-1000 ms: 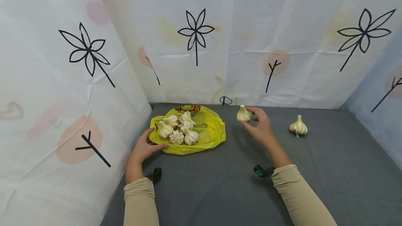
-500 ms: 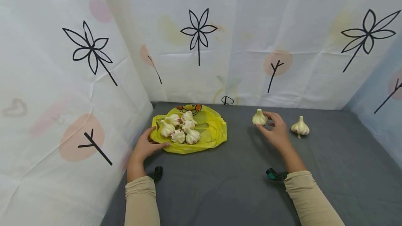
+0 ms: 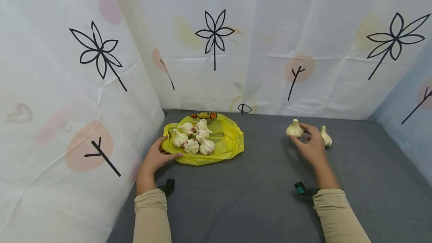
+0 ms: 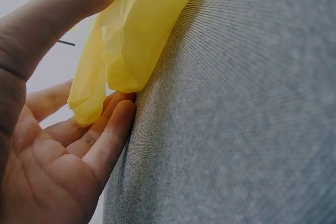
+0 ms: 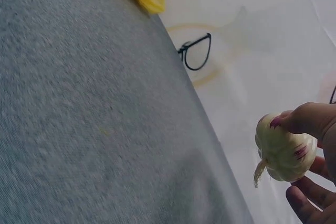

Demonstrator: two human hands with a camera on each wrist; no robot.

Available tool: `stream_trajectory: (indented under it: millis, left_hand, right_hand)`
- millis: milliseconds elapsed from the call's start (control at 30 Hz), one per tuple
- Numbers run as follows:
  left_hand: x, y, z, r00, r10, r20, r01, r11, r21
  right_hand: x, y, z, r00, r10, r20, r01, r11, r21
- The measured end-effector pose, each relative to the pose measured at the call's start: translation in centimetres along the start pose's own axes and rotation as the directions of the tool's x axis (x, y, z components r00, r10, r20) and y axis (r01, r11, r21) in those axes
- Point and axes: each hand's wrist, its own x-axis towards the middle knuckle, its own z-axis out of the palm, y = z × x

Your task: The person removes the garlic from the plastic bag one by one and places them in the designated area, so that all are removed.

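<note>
One cream-white, ribbed garlic bulb with purple streaks and a short, pale neck [image 3: 295, 129] is pinched between the thumb and fingers of the right hand [image 3: 312, 146], seemingly raised over the dark grey, cloth-covered desk [image 3: 236, 201], near its far edge and to the right of that edge's middle. It should be light and firm, with a smooth, rounded skin that may slip a little, so opposed fingertips about the widest part of the belly look a surer hold than the narrow neck. A hard squeeze could bruise it if it is real, which I cannot tell. Another pale, pointed garlic bulb [image 3: 326, 137] sits toward the desk's far right corner, partly hidden by that hand. Six purple-marked white garlic bulbs [image 3: 201, 135] lie in a crinkled yellow plastic bag [image 3: 233, 143] near the far left corner. Its thin film is likely soft, slack and easily torn, so gathered folds should give better purchase than one layer. The left hand [image 3: 156, 160] holds the bag's left end between thumb and fingers, the two hands well apart.
</note>
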Motion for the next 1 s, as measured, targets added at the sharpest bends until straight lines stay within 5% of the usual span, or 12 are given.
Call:
stream_trajectory:
  millis: [433,1000]
  left_hand:
    - [0.0,0.0,0.0,1.0,-0.006,0.006,0.006,1.0,-0.01]
    - [0.3,-0.5,0.0,1.0,-0.006,0.01,0.006,1.0,0.007]
  right_hand:
    - [0.1,1.4,-2.0,0.996,0.083,-0.03,-0.084,0.996,-0.03]
    - [-0.2,2.1,-2.1,0.992,0.12,0.046,-0.117,0.991,-0.059]
